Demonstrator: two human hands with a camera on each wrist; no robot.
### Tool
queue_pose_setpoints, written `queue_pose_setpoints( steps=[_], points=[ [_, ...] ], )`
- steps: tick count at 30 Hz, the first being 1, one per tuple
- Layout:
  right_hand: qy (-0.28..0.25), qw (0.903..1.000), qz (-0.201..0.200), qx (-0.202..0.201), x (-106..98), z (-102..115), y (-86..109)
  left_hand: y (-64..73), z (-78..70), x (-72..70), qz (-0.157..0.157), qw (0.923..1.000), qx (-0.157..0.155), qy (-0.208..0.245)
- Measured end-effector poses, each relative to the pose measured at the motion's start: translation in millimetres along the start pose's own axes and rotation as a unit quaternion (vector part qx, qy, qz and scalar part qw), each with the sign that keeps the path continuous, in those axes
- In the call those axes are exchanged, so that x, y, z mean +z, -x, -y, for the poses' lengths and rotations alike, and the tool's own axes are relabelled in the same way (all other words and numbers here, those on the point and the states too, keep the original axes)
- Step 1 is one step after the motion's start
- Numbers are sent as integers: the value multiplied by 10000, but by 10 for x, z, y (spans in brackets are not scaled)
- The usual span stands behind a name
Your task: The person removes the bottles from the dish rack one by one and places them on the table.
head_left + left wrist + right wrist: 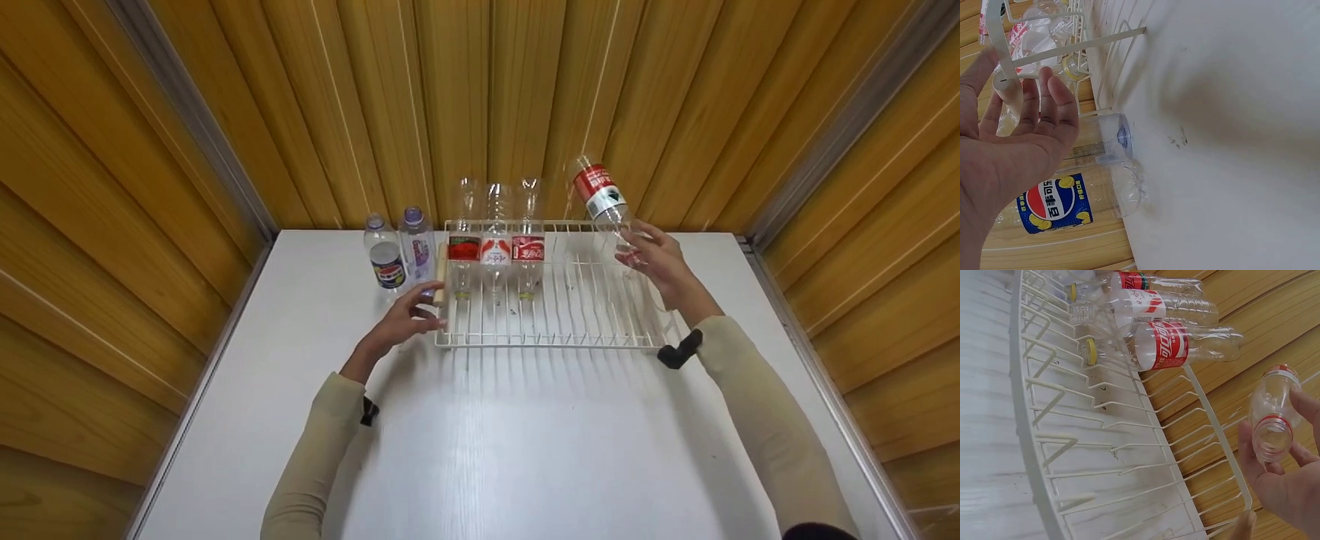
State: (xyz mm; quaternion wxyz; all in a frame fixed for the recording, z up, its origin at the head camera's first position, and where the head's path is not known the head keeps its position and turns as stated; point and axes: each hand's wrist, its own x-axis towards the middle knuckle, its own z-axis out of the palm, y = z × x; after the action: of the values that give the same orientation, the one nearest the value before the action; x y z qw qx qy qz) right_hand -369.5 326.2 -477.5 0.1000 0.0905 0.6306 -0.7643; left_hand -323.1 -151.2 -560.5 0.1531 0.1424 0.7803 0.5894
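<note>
My right hand (660, 266) holds an uncapped clear plastic bottle (598, 187) with a red and white label by its neck end. The bottle is tilted above the back right of a white wire rack (547, 346); its open mouth (1273, 443) faces the right wrist camera. At the rack's left side my left hand (409, 319) grips the wooden handle (1009, 93) between thumb and fingers. Three empty bottles lean in a row in the rack, mouths down: a red-labelled one (465, 249), a white-labelled one (496, 251) and another red-labelled one (528, 249).
Left of the rack, a bottle with a blue label (388, 262) and a purple-tinted bottle (418, 251) stand upright on the white table (480, 442). Wood-patterned walls (517, 90) enclose the table at the back and sides. A second wooden handle (1244, 526) is at the rack's right.
</note>
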Motion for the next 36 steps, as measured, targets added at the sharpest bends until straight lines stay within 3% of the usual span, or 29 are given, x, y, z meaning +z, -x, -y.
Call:
queue_pose_setpoints(
  steps=[6, 17, 24, 31, 36],
  points=[
    [-306, 9981, 331, -424, -118, -69, 125, -11, 10, 26, -21, 10000, -22, -45],
    [220, 9904, 925, -1006, -12, -136, 271, 1, 8, 28, 10, 10000, -44, -52],
    [589, 9795, 1461, -1258, 103, -211, 289, 25, 0, -21, -37, 10000, -15, -72],
    [912, 9720, 1740, -1286, 135, -275, 311, 2, -16, -17, -8, 10000, 35, -44],
    [853, 9709, 1903, -1178, 136, -315, 329, 9, -34, -3, -29, 9997, 186, -123]
  ],
)
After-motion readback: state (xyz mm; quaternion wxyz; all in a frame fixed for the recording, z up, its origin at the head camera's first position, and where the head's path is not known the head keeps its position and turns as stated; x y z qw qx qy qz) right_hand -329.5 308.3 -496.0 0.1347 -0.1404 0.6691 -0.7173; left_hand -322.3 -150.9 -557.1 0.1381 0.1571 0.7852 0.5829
